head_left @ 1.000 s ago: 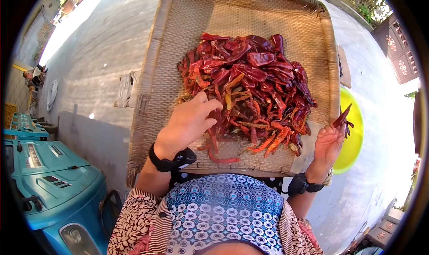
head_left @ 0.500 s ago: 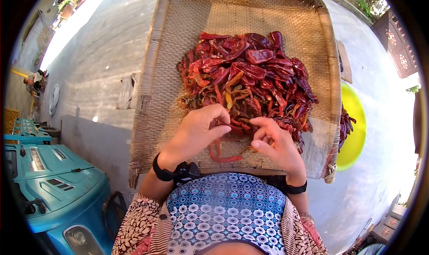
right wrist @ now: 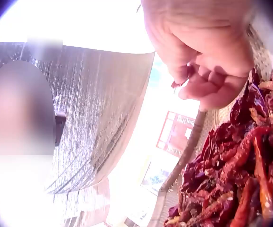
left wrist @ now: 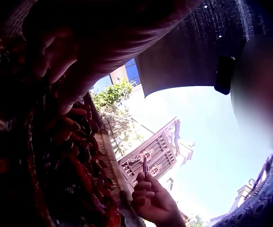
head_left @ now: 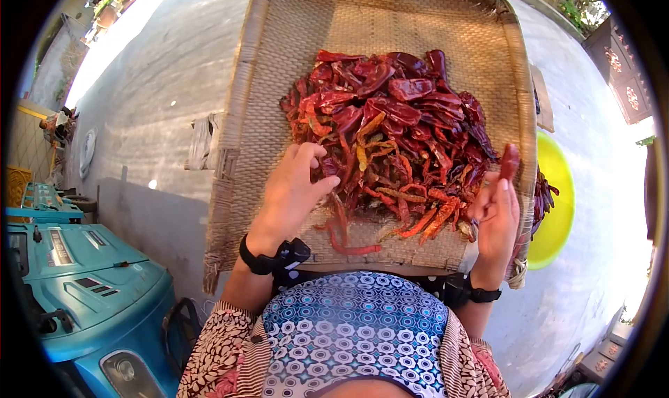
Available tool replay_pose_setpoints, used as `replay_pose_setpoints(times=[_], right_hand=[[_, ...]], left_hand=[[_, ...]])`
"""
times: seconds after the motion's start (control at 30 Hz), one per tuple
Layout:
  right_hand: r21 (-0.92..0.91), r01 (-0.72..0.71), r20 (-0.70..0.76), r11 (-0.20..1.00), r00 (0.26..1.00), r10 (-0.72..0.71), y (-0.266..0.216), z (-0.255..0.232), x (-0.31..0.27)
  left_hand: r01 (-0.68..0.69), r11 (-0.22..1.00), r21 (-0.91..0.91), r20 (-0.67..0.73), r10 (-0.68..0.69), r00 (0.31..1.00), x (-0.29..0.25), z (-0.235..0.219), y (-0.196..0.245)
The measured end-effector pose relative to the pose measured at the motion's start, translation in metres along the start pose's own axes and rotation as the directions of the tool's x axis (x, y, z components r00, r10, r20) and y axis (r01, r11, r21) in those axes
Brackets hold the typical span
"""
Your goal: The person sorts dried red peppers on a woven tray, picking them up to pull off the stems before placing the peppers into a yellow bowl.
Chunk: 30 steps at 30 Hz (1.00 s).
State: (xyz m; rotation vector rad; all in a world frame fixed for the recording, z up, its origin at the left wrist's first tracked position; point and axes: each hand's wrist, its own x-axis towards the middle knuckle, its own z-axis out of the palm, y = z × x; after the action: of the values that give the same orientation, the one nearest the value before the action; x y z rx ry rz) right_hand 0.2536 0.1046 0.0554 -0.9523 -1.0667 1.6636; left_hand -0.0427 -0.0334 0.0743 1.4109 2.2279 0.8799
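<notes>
A heap of dried red chili peppers (head_left: 390, 133) lies on a woven tray (head_left: 279, 70), with thinner orange and brown ones toward the front. My right hand (head_left: 496, 213) pinches one glossy red chili pepper (head_left: 509, 162) between thumb and fingers, above the tray's right edge; its tip points up. At the heap's left front, my left hand (head_left: 289, 196) has its fingers loosely bent and its thumb apart from them. Dark red chilies show in the gap. The left wrist view is dark around those fingers. One curved red chili (head_left: 348, 249) lies at the tray's front.
A yellow-green basin (head_left: 563, 217) holding dark red chilies stands beyond the tray's right edge. To the left is a blue-green vehicle (head_left: 90, 286) on the concrete floor (head_left: 160, 84). The tray has a raised, bound rim (head_left: 221, 168).
The right hand went from near the basin to the heap's front beside the left hand, then back right with a chili. The left hand shifted slightly left and up from the heap's front.
</notes>
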Motion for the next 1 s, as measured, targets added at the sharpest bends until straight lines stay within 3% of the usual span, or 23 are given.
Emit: replay_pose_setpoints(times=[0.07, 0.13, 0.2, 0.27, 0.37, 0.5, 0.6, 0.67, 0.73, 0.83, 0.87, 0.97, 1.0], right_hand=[[0.341, 0.121, -0.084, 0.932, 0.992, -0.098, -0.005, -0.026, 0.009], [0.610, 0.213, -0.139, 0.763, 0.977, -0.162, -0.011, -0.045, 0.016], [0.591, 0.157, -0.084, 0.791, 0.988, -0.132, -0.006, -0.051, 0.017], [0.535, 0.099, -0.027, 0.839, 0.995, -0.099, 0.001, -0.047, 0.013], [0.207, 0.047, 0.017, 0.977, 0.999, -0.052, 0.007, -0.005, 0.001], [-0.170, -0.014, 0.255, 0.985, 0.965, 0.057, 0.008, 0.034, -0.008], [-0.282, -0.009, 0.401, 0.959, 0.907, 0.126, 0.008, 0.058, -0.014], [-0.346, -0.012, 0.481, 0.938, 0.856, 0.189, -0.002, 0.072, -0.019], [-0.408, -0.040, 0.446, 0.912, 0.863, 0.237, 0.006, 0.075, -0.019], [-0.360, -0.084, 0.406, 0.929, 0.883, 0.237, 0.014, 0.070, -0.019], [-0.313, -0.092, 0.409, 0.945, 0.885, 0.222, 0.016, 0.065, -0.017], [-0.231, -0.084, 0.298, 0.969, 0.942, 0.152, 0.014, 0.047, -0.011], [-0.192, -0.059, 0.225, 0.980, 0.969, 0.103, 0.012, 0.041, -0.007]], left_hand=[[-0.030, 0.996, 0.080, -0.021, 0.032, 0.999, -0.001, 0.007, -0.007], [-0.002, 0.996, 0.092, -0.003, 0.002, 1.000, 0.000, 0.007, -0.007], [0.085, 0.996, 0.041, 0.057, -0.088, 0.995, 0.001, 0.003, 0.001], [0.093, 0.994, 0.054, -0.015, -0.093, 0.996, 0.001, 0.000, 0.003], [0.044, 0.998, 0.034, -0.082, -0.041, 0.996, 0.000, -0.008, 0.012], [-0.077, 0.997, 0.015, -0.090, 0.078, 0.993, -0.003, -0.022, 0.038], [-0.141, 0.975, -0.169, 0.041, 0.150, 0.988, -0.004, -0.015, 0.049], [-0.159, 0.969, -0.188, 0.140, 0.187, 0.972, -0.003, -0.004, 0.052], [-0.173, 0.956, -0.239, 0.255, 0.233, 0.938, 0.000, 0.005, 0.054], [0.171, 0.810, -0.561, 0.448, 0.124, 0.885, 0.006, 0.019, 0.051], [0.196, 0.793, -0.577, 0.481, 0.135, 0.866, 0.010, 0.018, 0.053], [0.019, 0.882, -0.471, 0.379, 0.183, 0.907, 0.022, 0.016, 0.060], [-0.156, 0.923, -0.353, 0.257, 0.255, 0.932, 0.030, 0.019, 0.056]])
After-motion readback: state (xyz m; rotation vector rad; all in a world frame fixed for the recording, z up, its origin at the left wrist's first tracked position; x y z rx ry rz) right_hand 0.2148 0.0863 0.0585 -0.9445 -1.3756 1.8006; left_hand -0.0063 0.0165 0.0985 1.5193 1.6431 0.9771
